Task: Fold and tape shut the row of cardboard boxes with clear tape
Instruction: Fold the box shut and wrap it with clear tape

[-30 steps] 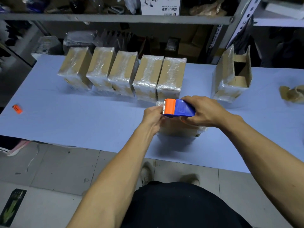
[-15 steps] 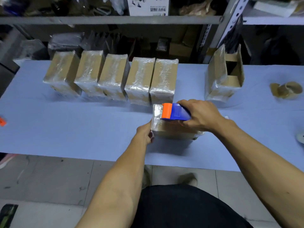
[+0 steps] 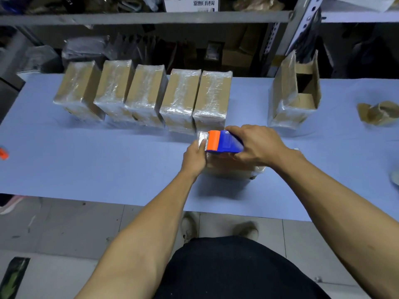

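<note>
right hand (image 3: pixel 257 145): curled round tape dispenser (image 3: pixel 224 141), atop box (image 3: pixel 228 169)
left hand (image 3: pixel 194 157): grips box's left end
box: on table (image 3: pixel 108 160), just before taped row (image 3: pixel 179 100)
tip: keep dispenser low, pull straight, brace box

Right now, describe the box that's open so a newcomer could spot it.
On the blue table, look right of the row of five wrapped boxes. One box stands alone by the metal shelf post. Unlike its neighbours, its top flaps stand open.
</note>
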{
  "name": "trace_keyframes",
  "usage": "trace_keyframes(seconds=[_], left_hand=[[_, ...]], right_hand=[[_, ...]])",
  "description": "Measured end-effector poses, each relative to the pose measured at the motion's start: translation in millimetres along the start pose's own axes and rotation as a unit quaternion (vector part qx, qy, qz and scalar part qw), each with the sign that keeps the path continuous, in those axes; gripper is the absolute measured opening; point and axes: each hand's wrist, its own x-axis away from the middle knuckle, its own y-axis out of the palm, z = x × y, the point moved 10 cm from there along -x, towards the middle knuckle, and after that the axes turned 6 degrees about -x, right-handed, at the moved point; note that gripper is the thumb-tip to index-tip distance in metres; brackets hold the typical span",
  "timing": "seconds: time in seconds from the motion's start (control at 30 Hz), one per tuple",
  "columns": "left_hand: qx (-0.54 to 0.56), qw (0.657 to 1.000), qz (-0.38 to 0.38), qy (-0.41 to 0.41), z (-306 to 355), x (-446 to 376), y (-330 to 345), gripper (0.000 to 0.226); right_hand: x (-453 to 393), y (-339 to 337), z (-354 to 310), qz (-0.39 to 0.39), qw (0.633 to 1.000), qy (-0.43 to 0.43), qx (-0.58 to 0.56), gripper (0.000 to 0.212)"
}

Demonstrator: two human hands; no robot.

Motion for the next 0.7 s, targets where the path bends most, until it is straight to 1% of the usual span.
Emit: trace_keyframes(seconds=[0.1, 0.2, 0.4, 0.6, 0.7], left_hand=[[0.044, 0.999, -0.003, 0.001, -1.2, 1.8, -1.5, 0.042], [0.063, 0.998, 0.003, -0.013, -4.9, 3.3, 0.1, 0.036], [0.060, 0.998, 0.026, -0.016, -4.0, 5.8, -1.5, 0.029], [0.054, 0.998, 0.040, -0.013, -1.8, 7.2, -3.5, 0.031], [0.044, 0.998, 0.049, -0.008, -2.6, 5.3, -6.5, 0.036]], right_hand=[[1.9, 0.2, 1.3, -0.011, 1.000, -0.018, -0.002, 0.065], [11.1, -3.3, 10.8, -0.011, 1.000, -0.025, 0.003, 0.067], [27.1, -8.8, 18.9, -0.006, 1.000, -0.027, -0.011, 0.063], [38.2, -15.2, 37.9, -0.001, 1.000, -0.023, 0.020, 0.060], [52.4, -14.6, 65.1, -0.013, 1.000, 0.002, 0.026, 0.057]])
